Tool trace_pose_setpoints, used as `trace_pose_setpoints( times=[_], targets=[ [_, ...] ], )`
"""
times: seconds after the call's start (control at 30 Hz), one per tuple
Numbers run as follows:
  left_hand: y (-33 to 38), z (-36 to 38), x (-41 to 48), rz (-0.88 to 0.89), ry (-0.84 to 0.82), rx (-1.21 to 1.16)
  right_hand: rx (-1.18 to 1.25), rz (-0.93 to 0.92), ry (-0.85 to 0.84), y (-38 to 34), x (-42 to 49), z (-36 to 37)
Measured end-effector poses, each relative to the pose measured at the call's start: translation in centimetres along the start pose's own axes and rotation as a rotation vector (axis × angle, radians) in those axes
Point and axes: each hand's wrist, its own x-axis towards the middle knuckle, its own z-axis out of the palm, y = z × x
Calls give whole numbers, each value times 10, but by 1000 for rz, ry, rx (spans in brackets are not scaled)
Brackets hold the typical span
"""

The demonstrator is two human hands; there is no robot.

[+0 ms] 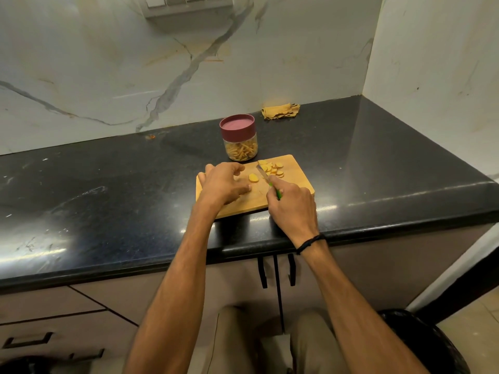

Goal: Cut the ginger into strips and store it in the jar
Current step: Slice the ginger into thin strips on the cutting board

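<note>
R hand (293,209) was clamped on knife (262,174). L hand (224,184) lay loose on board (297,182), holding nothing, beside one ginger slice (253,178). Jar (239,147) held strips, lid on. Pile of slices (272,168) uncut, so prob. partway.

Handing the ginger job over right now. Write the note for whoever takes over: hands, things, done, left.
Left hand: rests on the cutting board, fingers loosely curled, holding nothing. One ginger slice lies just beyond them.
Right hand: grips the green-handled knife, blade pointing toward the pile of slices at the board's far right.
Jar: behind the board on the counter, maroon lid on, strips inside.
Done: ginger sliced into rounds; a batch of strips is jarred.
Left: cut the remaining slices into strips, open the jar, add them, close it.
</note>
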Motion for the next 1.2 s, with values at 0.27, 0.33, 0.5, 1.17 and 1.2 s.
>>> trace_pose_setpoints(
  times=[0.27, 0.33, 0.5, 1.17, 1.2],
  targets=[
    [9, -5, 2, -4, 42, 39, -5, -14, 0, -1, -1, -1],
    [14, 0, 3, 3, 30, 51, -17, -27, -6, 0, -2, 0],
    [15, 9, 7, 4, 14, 68, -25, -34, -11, 0, -2, -1],
    [10, 10, 13, 23, 24, 170, -37, -18, -18, -1, -1, 1],
    [10, 10, 14, 25, 25, 177, -41, -17, -17, -1, -1, 1]
  ],
)
